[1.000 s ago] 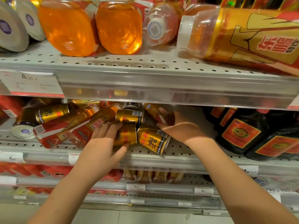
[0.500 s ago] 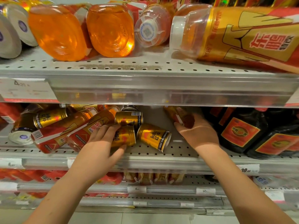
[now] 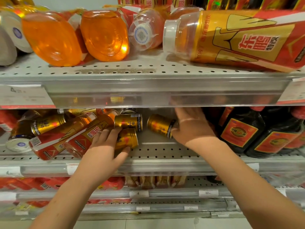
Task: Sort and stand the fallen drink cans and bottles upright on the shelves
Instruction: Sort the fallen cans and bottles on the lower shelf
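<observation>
Now left fingers (image 3: 113, 134) clasp left can (image 3: 128, 140), right fingers (image 3: 184, 113) right can (image 3: 159, 125); bare shelf (image 3: 156, 149) between.

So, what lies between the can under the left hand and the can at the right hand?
Only bare perforated shelf, seen in the head view.

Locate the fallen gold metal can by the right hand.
Head view, middle shelf, centre: the gold metal can lies sideways, end against the right hand, left of dark red-labelled bottles.
</observation>
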Demonstrator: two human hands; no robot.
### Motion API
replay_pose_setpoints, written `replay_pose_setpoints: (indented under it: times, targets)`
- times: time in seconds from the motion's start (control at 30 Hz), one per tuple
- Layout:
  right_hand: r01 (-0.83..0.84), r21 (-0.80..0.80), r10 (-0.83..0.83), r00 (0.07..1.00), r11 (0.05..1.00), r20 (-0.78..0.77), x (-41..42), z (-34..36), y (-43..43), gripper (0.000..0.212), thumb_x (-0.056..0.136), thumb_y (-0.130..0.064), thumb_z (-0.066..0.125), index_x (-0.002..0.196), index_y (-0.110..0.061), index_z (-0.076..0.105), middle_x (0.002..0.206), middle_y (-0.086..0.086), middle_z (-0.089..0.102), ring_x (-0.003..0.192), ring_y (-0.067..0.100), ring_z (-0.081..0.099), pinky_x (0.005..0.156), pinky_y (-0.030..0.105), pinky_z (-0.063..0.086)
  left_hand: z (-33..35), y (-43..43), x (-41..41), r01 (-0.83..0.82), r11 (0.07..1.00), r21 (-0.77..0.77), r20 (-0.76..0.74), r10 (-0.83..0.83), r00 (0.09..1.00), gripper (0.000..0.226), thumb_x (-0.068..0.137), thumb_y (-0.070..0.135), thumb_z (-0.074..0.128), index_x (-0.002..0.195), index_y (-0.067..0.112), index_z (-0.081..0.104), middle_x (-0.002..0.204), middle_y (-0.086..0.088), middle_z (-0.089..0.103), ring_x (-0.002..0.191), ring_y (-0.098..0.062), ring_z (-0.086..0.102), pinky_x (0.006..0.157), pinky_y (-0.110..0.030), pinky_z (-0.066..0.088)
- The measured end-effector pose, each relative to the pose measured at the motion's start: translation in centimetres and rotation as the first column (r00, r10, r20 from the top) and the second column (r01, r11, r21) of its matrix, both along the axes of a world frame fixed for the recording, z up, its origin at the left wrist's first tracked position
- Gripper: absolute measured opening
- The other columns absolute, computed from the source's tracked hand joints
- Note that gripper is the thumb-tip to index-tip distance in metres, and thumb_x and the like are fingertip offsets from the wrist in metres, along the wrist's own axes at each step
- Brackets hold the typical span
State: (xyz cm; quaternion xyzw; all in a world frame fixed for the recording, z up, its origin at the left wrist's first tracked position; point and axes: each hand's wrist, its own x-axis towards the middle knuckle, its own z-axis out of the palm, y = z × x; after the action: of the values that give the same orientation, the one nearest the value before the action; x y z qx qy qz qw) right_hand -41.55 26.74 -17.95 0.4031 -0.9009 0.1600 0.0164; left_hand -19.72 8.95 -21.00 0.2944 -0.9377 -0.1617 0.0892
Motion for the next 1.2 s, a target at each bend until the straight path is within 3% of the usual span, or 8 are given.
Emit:
replay_pose_setpoints:
  times: [0.07,0.17,0.47,0.6,0.77,1.0,1.07,1.2]
  targets:
    - [-0.141,0.07,0.138,0.989,0.988,0.047,0.7,0.0,-1.8,0.086,0.089,-0.043,0.055,0.159,-0.037,0.005,0.166,-0.002,0.012,0.151,0.026,0.013,0.122,0.043,0.016,-0.1,-0.2,0.1,0.008,1.0,0.002,-0.004,-0.008,1.0,0.071,0.094,0.058,0.055,0.155,0.031,0.029,0.15,0.0,0.041,0.14,-0.024,0.033,0.115,-0.044,0.036]
    - [-0.119,0.191,0.112,0.992,0.974,0.05,0.3,-0.5,-2.6,0.084,0.089,-0.049,0.059,0.158,-0.03,0.015,0.159,0.002,0.027,0.145,0.028,0.029,0.116,0.044,0.029,-0.1,-0.5,0.4,0.03,0.999,0.012,-0.002,-0.03,1.0,0.071,0.094,0.059,0.052,0.156,0.034,0.026,0.152,0.003,0.038,0.143,-0.023,0.031,0.118,-0.043,0.035]
    - [-0.023,0.04,0.024,0.999,0.999,-0.033,0.3,-2.3,-3.2,0.065,0.085,-0.04,0.069,0.141,-0.034,0.035,0.129,0.006,0.053,0.113,0.03,0.053,0.094,0.041,0.047,-0.5,-0.7,0.7,0.07,0.996,-0.054,-0.015,-0.071,0.997,0.074,0.095,0.048,0.06,0.158,0.032,0.026,0.154,0.003,0.038,0.143,-0.022,0.031,0.118,-0.04,0.035]
    - [0.036,0.005,-0.035,0.99,0.999,-0.135,0.6,-2.8,-3.5,0.059,0.087,-0.04,0.068,0.139,-0.03,0.041,0.127,0.006,0.058,0.112,0.031,0.055,0.091,0.04,0.046,-0.3,-0.7,0.8,0.049,0.993,-0.106,-0.02,-0.052,0.998,0.076,0.09,0.052,0.065,0.155,0.031,0.032,0.151,0.001,0.044,0.138,-0.025,0.038,0.113,-0.041,0.04]
    - [0.107,-0.032,-0.108,0.993,0.994,-0.042,1.5,-3.2,-3.5,0.07,0.088,-0.041,0.068,0.148,-0.025,0.037,0.136,0.011,0.053,0.121,0.034,0.051,0.1,0.039,0.04,-0.1,-0.7,1.0,0.072,0.987,-0.144,-0.013,-0.075,0.997,0.076,0.089,0.061,0.061,0.153,0.028,0.036,0.143,0.002,0.056,0.136,-0.024,0.039,0.112,-0.04,0.039]
    - [0.146,-0.112,-0.142,0.989,0.983,0.047,5.7,-2.2,-3.8,0.068,0.087,-0.041,0.07,0.147,-0.024,0.044,0.125,0.015,0.06,0.113,0.038,0.054,0.097,0.044,0.045,1.3,-0.5,3.3,-0.009,0.997,-0.083,-0.284,-0.015,0.959,0.076,0.085,0.064,0.063,0.149,0.028,0.044,0.126,0.007,0.063,0.121,-0.022,0.049,0.102,-0.043,0.045]
    - [0.173,-0.197,-0.17,0.985,0.965,0.036,7.3,-2.0,-3.8,0.065,0.084,-0.039,0.075,0.141,-0.015,0.053,0.117,0.019,0.063,0.108,0.041,0.056,0.094,0.046,0.047,1.6,-0.8,4.7,0.01,0.998,-0.065,-0.357,-0.033,0.933,0.075,0.085,0.067,0.06,0.146,0.027,0.045,0.115,0.015,0.056,0.108,-0.014,0.048,0.093,-0.034,0.046]
    - [0.174,-0.311,-0.177,0.984,0.934,0.02,10.8,-0.7,-4.2,0.065,0.08,-0.043,0.077,0.135,-0.014,0.056,0.117,0.016,0.061,0.112,0.037,0.052,0.095,0.046,0.048,1.7,-2.5,8.4,0.012,1.0,-0.005,-0.469,-0.014,0.883,0.065,0.083,0.064,0.063,0.136,0.031,0.048,0.115,0.023,0.05,0.109,-0.004,0.045,0.089,-0.014,0.037]
